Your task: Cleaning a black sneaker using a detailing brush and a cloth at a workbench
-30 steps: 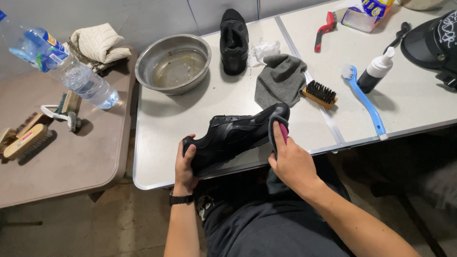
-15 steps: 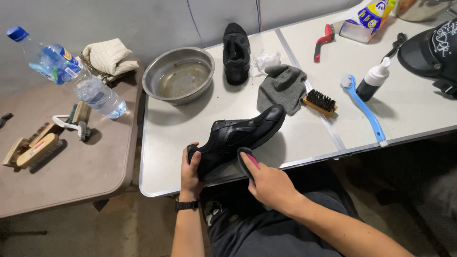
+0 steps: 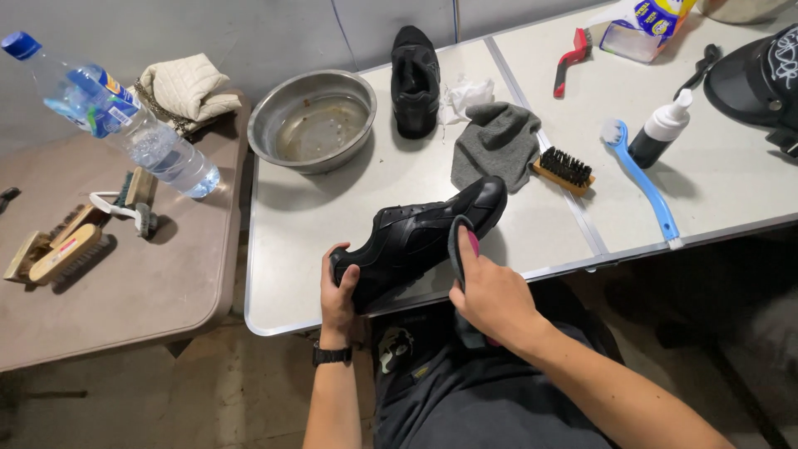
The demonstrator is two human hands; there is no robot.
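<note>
Fingers of the left hand (image 3: 339, 293) curl tight around the heel of a black shoe (image 3: 420, 239), thumb over the top, holding it tilted above the near edge of the white table (image 3: 349, 199). The right hand (image 3: 492, 298) presses a dark cloth (image 3: 459, 246) with a pink patch against the shoe's side, fingers closed on the cloth. Behind on the table stand a metal bowl (image 3: 313, 120), a second black shoe (image 3: 415, 80), a grey rag (image 3: 495, 143), a wooden brush (image 3: 564, 170), a blue brush (image 3: 642, 178) and a small bottle (image 3: 658, 128). A brown table (image 3: 133, 283) to the left bears a water bottle (image 3: 112, 113) and brushes (image 3: 56, 246). The floor below is bare concrete.
</note>
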